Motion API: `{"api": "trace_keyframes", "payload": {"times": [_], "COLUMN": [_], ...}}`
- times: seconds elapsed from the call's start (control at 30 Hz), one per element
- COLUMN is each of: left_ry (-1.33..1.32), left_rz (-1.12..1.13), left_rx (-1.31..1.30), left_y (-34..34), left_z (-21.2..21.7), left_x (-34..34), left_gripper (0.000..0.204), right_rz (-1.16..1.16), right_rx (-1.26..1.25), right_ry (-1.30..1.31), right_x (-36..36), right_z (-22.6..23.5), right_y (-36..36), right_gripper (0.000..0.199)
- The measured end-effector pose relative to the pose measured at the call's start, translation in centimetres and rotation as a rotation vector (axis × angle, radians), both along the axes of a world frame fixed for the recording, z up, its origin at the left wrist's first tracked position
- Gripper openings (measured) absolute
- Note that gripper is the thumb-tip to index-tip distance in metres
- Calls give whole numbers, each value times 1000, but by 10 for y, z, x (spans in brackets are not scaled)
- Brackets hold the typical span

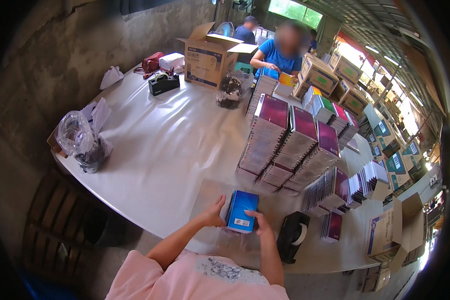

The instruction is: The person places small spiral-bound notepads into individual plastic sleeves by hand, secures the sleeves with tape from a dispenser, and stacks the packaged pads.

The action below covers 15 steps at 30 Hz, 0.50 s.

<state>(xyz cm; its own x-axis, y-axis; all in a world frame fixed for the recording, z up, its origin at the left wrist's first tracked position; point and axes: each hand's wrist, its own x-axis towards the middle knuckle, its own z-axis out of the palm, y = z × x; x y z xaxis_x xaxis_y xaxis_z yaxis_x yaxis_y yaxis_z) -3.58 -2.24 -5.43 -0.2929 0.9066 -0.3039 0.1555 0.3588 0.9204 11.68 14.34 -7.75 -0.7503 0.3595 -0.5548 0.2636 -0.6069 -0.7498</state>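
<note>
A small pile of blue spiral notebooks (244, 206) lies near the table's front edge, its top cover bearing a white label. My right hand (260, 222) grips the pile's right side, thumb over the top cover and the other fingers hidden. On the opposite side, my left hand (215, 212) is held upright with fingers stretched out, close to the wire binding; whether it touches the pile I cannot tell. A thin clear plastic sheet (205, 195) lies beneath and left of the notebooks. Just right of my right hand stands a black tape dispenser (288, 235).
Tall stacks of purple spiral notebooks (267, 135) rise beyond my hands, with shorter stacks (330, 192) to the right. An open carton (385, 232) stands at the right edge, another carton (202, 62) at the far side. Across the table a person in blue (275, 55) handles notebooks.
</note>
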Motion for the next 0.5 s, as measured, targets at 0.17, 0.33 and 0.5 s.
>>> {"api": "trace_keyframes", "payload": {"times": [0.17,0.33,0.5], "left_ry": [30,321,473], "left_rz": [-29,-87,-180], "left_rx": [27,235,139], "left_y": [4,12,39], "left_z": [14,-26,-15], "left_x": [2,3,23], "left_gripper": [111,114,122], "right_rz": [32,55,33], "right_rx": [44,68,121], "right_ry": [-66,-69,-106], "right_x": [0,-6,-3], "right_z": [-7,-7,-8], "right_y": [2,-2,-1], "right_gripper": [52,52,50]}}
